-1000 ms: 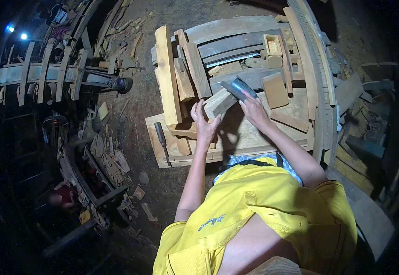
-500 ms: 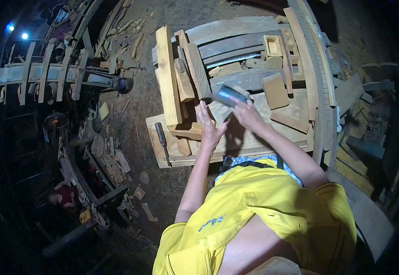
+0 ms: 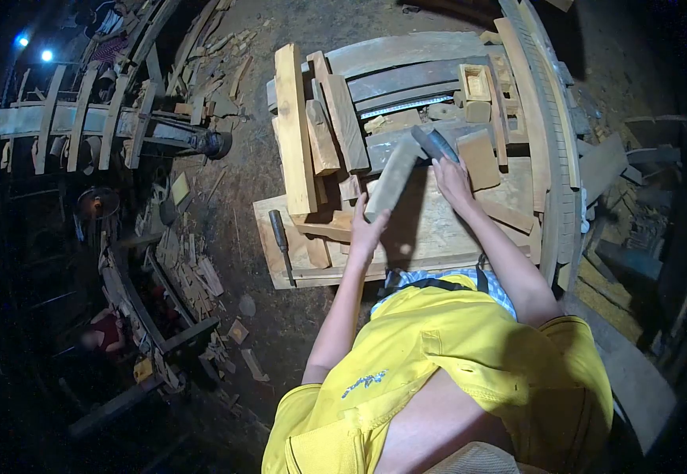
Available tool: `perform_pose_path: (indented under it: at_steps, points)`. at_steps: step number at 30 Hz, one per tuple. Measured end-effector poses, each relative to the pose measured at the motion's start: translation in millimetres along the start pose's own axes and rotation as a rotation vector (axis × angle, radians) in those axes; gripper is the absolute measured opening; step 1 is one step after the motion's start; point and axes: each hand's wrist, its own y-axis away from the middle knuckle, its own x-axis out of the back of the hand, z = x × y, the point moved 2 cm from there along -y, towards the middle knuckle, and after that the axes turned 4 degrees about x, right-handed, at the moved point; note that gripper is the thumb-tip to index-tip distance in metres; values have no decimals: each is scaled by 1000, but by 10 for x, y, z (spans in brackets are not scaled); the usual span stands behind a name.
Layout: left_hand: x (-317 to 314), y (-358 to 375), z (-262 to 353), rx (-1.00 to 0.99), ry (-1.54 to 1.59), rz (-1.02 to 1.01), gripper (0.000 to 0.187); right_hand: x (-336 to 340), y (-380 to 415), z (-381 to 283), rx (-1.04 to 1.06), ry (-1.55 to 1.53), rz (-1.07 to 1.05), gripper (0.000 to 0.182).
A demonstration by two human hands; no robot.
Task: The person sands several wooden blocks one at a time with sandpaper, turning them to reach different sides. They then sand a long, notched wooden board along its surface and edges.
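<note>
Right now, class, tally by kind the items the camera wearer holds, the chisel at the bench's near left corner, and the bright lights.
Wooden block, in the left hand: 1
Dark hand tool, in the right hand: 1
Chisel: 1
Bright lights: 2
Total: 5

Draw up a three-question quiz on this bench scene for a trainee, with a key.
1. Multiple choice: what does the person's left hand hold?
a) a yellow plastic cup
b) a long, pale-grey wooden block
c) a coil of rope

2. True or false: the slim tool with a dark handle lies near the left end of the pale wooden board.

3. Which hand holds the dark, oblong object?

Key: 1 b; 2 true; 3 the right hand.
</note>
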Motion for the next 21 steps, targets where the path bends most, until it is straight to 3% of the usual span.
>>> perform_pose_path:
  at_steps: [2,3,6,8,10,12,14,16,21]
  points:
    - [-30,44,80,766,1017,-215,70,74,85,-106,42,-28,88,30]
    - [-173,52,-258,752,1226,-272,63,17,131,-107,36,-22,19,26]
    - [-193,83,-159,880,1443,-337,65,261,343,-542,153,-110,-154,19]
    - [-186,82,-146,868,1433,-362,68,322,498,-784,496,-98,59,14]
    - [-152,84,-61,826,1581,-448,70,310,610,-928,642,-212,-25,30]
    - [-174,76,-92,854,1600,-376,73,267,615,-959,718,-243,-56,45]
    - [-170,82,-221,834,1723,-563,70,124,523,-853,713,-228,-57,43]
    - [-154,99,-148,898,1703,-482,68,-66,365,-717,705,-10,-75,38]
    - [-167,163,-9,986,1753,-440,69,-423,-218,-276,440,55,-175,24]
